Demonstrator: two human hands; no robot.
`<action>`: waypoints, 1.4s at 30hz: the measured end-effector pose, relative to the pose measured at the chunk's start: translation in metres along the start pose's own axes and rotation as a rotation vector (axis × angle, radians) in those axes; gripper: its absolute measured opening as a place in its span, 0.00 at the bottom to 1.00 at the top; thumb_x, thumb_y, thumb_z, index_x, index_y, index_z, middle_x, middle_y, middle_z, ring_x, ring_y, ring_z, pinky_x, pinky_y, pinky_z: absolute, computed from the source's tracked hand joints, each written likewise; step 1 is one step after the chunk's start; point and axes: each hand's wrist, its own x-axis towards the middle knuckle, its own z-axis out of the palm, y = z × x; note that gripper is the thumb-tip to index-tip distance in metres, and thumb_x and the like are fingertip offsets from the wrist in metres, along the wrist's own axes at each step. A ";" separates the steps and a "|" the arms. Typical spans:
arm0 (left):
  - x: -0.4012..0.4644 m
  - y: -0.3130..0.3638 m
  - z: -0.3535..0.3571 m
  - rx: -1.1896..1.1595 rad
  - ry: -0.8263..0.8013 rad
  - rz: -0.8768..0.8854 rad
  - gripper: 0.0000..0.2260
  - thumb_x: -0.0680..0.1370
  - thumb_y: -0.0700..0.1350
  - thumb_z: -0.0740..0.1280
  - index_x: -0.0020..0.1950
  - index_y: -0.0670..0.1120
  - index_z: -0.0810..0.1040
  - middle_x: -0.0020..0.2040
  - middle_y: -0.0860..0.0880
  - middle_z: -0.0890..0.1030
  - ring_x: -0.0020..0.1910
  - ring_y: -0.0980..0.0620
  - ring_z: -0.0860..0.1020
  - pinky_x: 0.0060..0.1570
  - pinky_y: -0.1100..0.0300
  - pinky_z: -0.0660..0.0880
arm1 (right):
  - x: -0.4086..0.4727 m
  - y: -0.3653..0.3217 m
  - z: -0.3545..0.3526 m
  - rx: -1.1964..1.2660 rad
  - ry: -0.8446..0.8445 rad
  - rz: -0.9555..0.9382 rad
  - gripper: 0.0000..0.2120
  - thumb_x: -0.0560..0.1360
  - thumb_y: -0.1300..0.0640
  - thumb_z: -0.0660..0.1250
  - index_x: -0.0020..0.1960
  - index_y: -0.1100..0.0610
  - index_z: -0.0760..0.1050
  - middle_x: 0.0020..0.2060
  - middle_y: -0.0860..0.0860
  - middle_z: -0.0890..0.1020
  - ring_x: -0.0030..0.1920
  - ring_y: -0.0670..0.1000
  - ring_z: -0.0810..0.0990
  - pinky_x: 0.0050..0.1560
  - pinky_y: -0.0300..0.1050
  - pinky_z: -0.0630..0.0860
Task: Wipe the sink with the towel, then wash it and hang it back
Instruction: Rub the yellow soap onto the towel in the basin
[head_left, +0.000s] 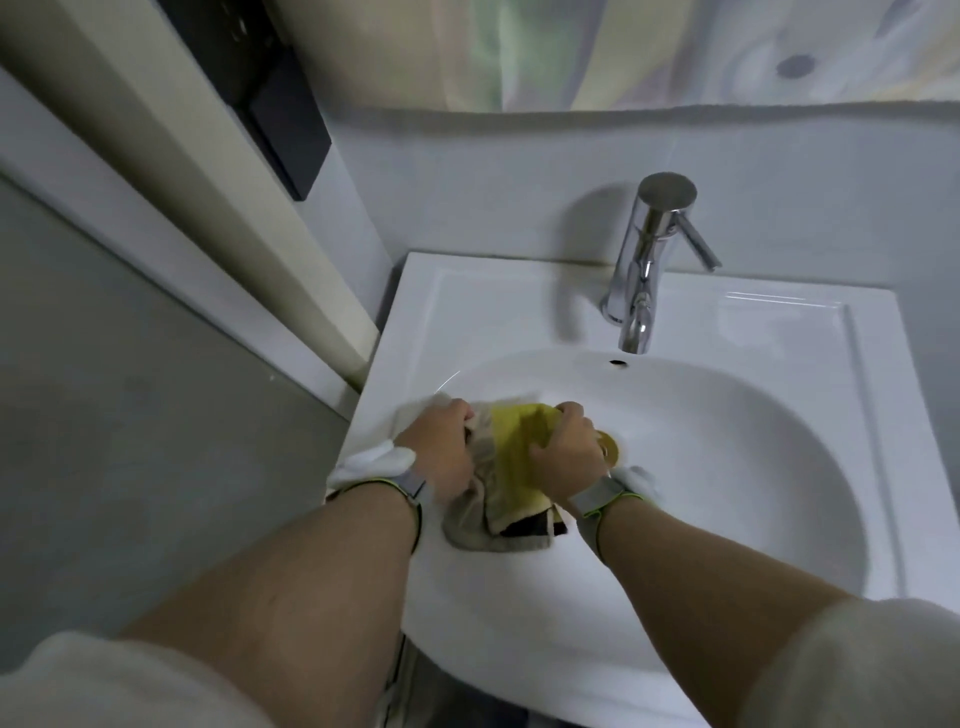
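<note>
A white sink (753, 467) fills the middle of the view, its round basin below a chrome faucet (644, 270). A yellow and beige towel (511, 457) with a dark patch at its lower end lies bunched on the basin's left slope. My left hand (439, 452) is clenched on the towel's left end near the sink's left rim. My right hand (563, 449) grips the towel's right end, just left of the brass-coloured drain (610, 448). Both wrists wear grey bands. No water runs from the faucet.
A grey wall and pale door frame (218, 218) stand close on the left. A patterned curtain or panel (675, 52) hangs behind the sink's back ledge. The faucet's lever (698, 241) sticks out to the right. The overflow hole (618, 362) sits under the spout.
</note>
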 end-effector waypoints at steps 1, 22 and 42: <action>0.001 -0.003 -0.002 0.009 0.004 0.020 0.19 0.78 0.43 0.63 0.69 0.48 0.68 0.64 0.46 0.74 0.60 0.45 0.75 0.60 0.51 0.74 | -0.001 -0.003 0.010 -0.020 0.044 -0.011 0.23 0.59 0.62 0.76 0.53 0.60 0.77 0.42 0.58 0.79 0.36 0.60 0.79 0.34 0.47 0.72; 0.009 -0.028 -0.016 0.078 0.127 0.188 0.14 0.79 0.43 0.59 0.63 0.50 0.71 0.43 0.53 0.75 0.44 0.50 0.74 0.46 0.57 0.73 | -0.052 -0.017 0.090 -0.088 -0.279 -0.307 0.44 0.71 0.30 0.30 0.80 0.53 0.47 0.79 0.52 0.48 0.79 0.55 0.46 0.77 0.52 0.44; 0.008 -0.033 -0.017 0.087 0.220 0.209 0.09 0.80 0.45 0.59 0.59 0.49 0.73 0.38 0.55 0.74 0.39 0.50 0.73 0.39 0.59 0.67 | -0.028 -0.026 0.106 0.038 -0.155 -0.228 0.38 0.75 0.37 0.41 0.80 0.55 0.46 0.79 0.53 0.46 0.79 0.55 0.45 0.76 0.53 0.43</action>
